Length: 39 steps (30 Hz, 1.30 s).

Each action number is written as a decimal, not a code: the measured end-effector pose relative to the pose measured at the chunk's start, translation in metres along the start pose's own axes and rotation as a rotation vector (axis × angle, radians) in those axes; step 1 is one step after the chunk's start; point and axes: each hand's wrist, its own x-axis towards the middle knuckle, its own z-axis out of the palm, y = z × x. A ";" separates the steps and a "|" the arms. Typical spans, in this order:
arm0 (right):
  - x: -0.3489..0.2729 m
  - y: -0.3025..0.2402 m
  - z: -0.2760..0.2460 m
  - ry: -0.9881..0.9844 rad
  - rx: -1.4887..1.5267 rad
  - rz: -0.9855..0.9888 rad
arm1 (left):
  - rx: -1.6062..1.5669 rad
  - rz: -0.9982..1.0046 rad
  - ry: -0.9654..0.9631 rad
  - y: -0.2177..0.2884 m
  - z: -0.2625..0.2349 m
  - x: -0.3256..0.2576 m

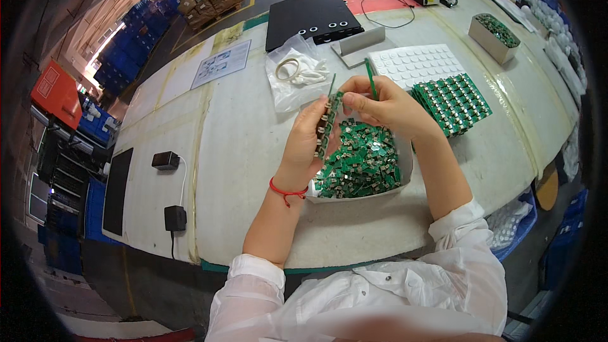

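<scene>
My left hand (299,142) grips a green circuit board panel (325,126), tilted nearly edge-on, with a row of metal connectors along it. My right hand (399,107) is closed at the panel's upper end, thumb and fingertips against it. A narrow green strip (371,80) sticks up from between the right fingers. Both hands are over a white box (358,199) heaped with small green circuit boards (362,161). To the right of the box lies a stack of green circuit board panels (453,104) with rows of metal connectors.
Behind the hands are a plastic bag (294,76) with white contents and a tape ring, a grey metal stand (360,43), a white tray (418,62) and a black panel (310,16). Another box of boards (494,38) stands far right. Black adapters (175,218) with cables lie left.
</scene>
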 end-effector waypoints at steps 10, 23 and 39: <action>0.004 0.010 0.003 0.040 -0.172 -0.140 | 0.703 0.371 0.367 -0.019 0.008 0.017; 0.001 0.003 -0.001 -0.017 -0.168 -0.037 | 0.755 0.428 0.485 -0.007 -0.011 0.013; 0.000 0.008 0.002 -0.019 0.121 -0.056 | 0.321 -0.025 0.221 0.020 0.012 -0.005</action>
